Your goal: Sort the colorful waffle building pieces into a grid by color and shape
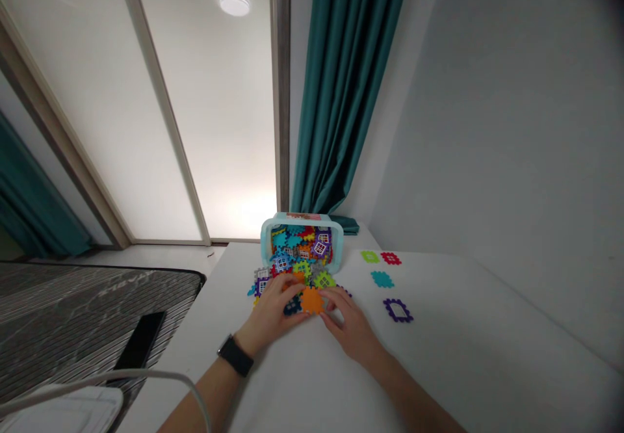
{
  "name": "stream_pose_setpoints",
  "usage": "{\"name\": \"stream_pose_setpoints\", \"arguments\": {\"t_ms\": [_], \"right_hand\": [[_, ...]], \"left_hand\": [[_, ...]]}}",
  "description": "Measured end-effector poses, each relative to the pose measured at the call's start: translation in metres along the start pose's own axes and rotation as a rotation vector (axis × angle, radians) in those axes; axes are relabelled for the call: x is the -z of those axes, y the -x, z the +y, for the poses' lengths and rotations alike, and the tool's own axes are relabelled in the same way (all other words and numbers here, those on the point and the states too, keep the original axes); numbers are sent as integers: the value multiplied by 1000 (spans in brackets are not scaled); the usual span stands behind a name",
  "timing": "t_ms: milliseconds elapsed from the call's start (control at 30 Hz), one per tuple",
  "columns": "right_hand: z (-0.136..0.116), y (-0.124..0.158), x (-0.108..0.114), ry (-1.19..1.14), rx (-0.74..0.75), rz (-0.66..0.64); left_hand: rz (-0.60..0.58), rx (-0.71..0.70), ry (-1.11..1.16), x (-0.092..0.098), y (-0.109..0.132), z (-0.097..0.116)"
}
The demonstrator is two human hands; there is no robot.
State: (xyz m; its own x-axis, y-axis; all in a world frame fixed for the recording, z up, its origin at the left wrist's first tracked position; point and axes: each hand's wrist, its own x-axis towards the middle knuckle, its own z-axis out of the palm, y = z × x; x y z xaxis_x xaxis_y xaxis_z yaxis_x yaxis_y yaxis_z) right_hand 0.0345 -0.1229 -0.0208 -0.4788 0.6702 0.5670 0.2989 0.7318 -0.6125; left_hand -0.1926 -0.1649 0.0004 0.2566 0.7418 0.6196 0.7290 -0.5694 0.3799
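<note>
Left hand [270,313], wristwatch [235,355] on its wrist, lies curved over a loose pile of plastic pieces [263,285], its fingers [292,283] resting on them. Right hand [351,329] sits just beside it, fingertips [327,304] against the edge of an orange waffle-shaped piece [312,300] lying between the two hands on the tabletop [453,355]. Neither hand reads as clenched or fully released; whether either grips the orange piece cannot be told from this view. Ahead of the hands, a light blue plastic box [266,241] lies on its side, mouth toward them, its pieces spilling down to the fingers. Right of the right hand lie four separate pieces, among them a purple frame [398,310]. Risks: pressure on the pile could start more pieces sliding from the box; the tabletop edge left of the left hand is near, so a stray piece could drop onto the mattress [73,303]
</note>
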Motion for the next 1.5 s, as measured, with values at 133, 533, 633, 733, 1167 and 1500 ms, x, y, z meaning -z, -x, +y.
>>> {"name": "stream_pose_setpoints", "arguments": {"t_ms": [133,533,633,733,1167,1500], "right_hand": [[-1,0,-1,-3,7,1],[-6,0,-3,-24,5,54],[-7,0,-3,-16,4,50],[-8,-2,-3,-13,33,52],[-12,-10,-7,-418,-335,82],[-35,-15,1,-722,-632,227]], "left_hand": [[-16,3,-13,3,0,1],[-12,-1,-3,3,-1,3],[-15,6,-4,3,-1,4],[-8,11,0,3,-1,4],[-74,-115,-58,6,-1,7],[-11,11,32,-3,-2,19]]}}
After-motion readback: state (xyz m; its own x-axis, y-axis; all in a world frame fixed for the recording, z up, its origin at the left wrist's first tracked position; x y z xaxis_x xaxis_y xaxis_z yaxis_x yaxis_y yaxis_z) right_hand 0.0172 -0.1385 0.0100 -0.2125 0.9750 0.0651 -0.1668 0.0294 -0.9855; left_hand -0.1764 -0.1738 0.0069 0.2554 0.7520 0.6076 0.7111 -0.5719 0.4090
